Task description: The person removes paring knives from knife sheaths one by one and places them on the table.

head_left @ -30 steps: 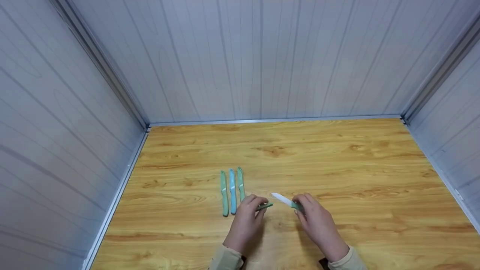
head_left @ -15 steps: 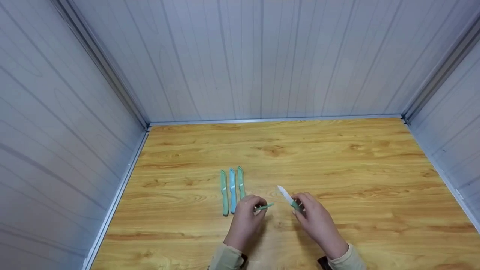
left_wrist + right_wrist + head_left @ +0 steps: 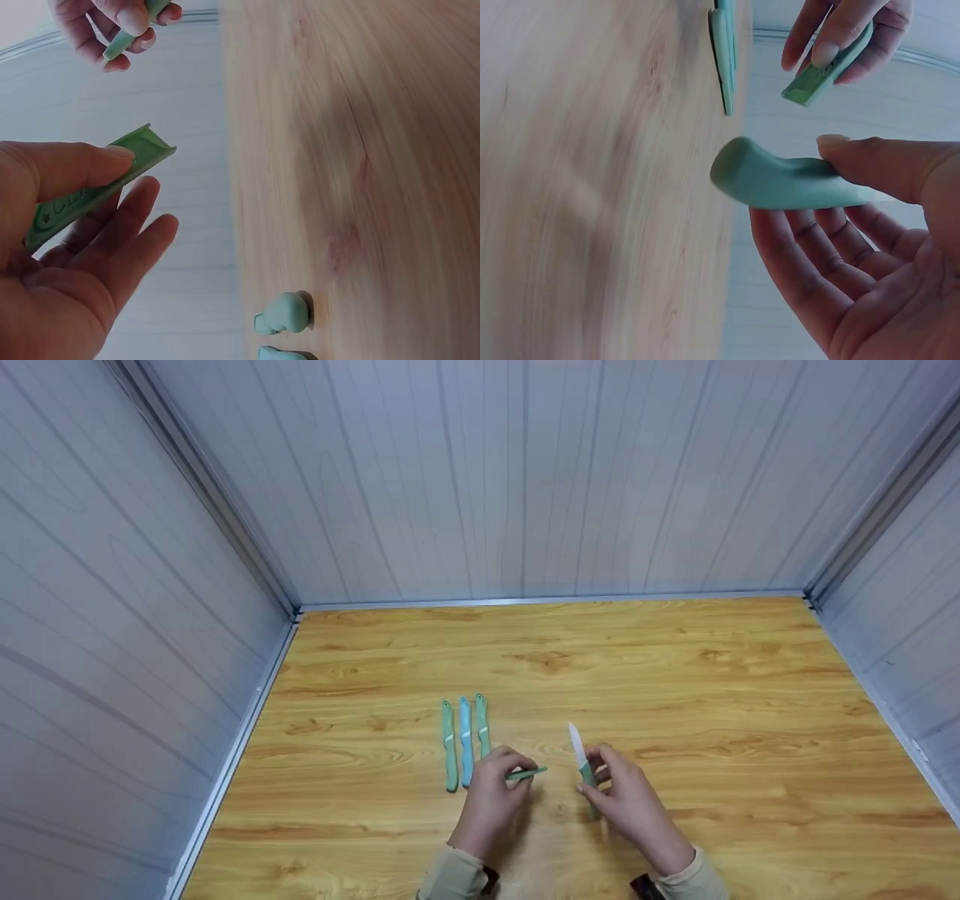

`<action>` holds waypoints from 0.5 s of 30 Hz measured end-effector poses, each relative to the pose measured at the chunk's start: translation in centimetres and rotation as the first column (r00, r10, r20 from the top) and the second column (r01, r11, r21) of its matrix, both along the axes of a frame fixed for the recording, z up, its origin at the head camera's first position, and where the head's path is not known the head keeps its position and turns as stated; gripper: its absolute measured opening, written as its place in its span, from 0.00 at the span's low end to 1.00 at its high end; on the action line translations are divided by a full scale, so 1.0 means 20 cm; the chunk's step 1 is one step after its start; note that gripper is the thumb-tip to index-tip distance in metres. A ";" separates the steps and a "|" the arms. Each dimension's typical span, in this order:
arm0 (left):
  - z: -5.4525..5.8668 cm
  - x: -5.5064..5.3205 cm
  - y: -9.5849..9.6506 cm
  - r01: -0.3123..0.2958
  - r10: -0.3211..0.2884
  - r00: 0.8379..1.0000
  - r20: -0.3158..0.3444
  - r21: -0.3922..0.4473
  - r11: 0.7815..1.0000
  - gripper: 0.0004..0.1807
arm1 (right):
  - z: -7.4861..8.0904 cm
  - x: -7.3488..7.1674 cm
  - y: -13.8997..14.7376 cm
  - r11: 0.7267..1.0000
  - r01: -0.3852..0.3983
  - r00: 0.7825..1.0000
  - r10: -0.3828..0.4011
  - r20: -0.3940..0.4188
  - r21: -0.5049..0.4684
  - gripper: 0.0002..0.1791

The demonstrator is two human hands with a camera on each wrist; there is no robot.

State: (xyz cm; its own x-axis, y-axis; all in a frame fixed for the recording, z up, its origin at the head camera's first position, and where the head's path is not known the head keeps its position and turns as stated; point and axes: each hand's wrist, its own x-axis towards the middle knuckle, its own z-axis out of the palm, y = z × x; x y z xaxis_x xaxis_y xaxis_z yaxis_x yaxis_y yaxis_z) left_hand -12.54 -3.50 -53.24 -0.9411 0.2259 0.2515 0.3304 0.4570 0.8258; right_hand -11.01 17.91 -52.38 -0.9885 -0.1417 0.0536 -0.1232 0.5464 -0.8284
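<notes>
My left hand [image 3: 491, 784] pinches a green knife sheath [image 3: 97, 184] between thumb and fingers; its open end points right, toward the other hand. In my right hand [image 3: 626, 795] is a small knife by its green handle [image 3: 780, 176], the white blade [image 3: 577, 742] bare and pointing away from me. A gap separates the sheath and the knife. Left of the hands, three sheathed knives lie side by side on the table: a green knife [image 3: 449, 750], a blue knife [image 3: 466, 742] and another green knife [image 3: 481, 720], whose near end the left hand hides.
The wood-grain table [image 3: 697, 690] is bounded by a pale back wall [image 3: 555, 480], a left wall [image 3: 135, 622] and a right wall [image 3: 900, 622]. Metal strips run along the table's edges.
The knife in my right hand has turned from pointing left toward the sheath to pointing nearly straight away from me. My left hand has barely moved, and the three lying knives stay put.
</notes>
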 end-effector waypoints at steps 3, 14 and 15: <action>0.00 0.00 0.00 0.009 -0.009 1.000 -0.002 0.006 1.000 0.09 | 0.00 0.00 -0.01 1.000 0.014 1.000 -0.014 0.014 -0.023 0.19; -0.01 -0.01 0.00 0.013 -0.027 0.991 0.130 0.111 0.994 0.15 | -0.01 0.00 -0.03 0.997 0.023 0.998 -0.018 0.062 -0.077 0.19; -0.02 0.00 0.00 0.011 -0.030 0.990 0.141 0.128 0.992 0.16 | -0.01 0.00 -0.03 0.996 0.019 0.998 -0.013 0.066 -0.083 0.19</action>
State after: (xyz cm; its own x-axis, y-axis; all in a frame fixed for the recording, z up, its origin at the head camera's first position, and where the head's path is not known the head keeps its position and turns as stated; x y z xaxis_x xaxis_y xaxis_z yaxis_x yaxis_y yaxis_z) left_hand -12.64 -3.50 -53.55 -0.9648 0.2204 0.1432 0.2136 0.3403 0.9157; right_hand -11.03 17.23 -52.60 -0.9923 -0.1237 0.0003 -0.0596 0.4760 -0.8774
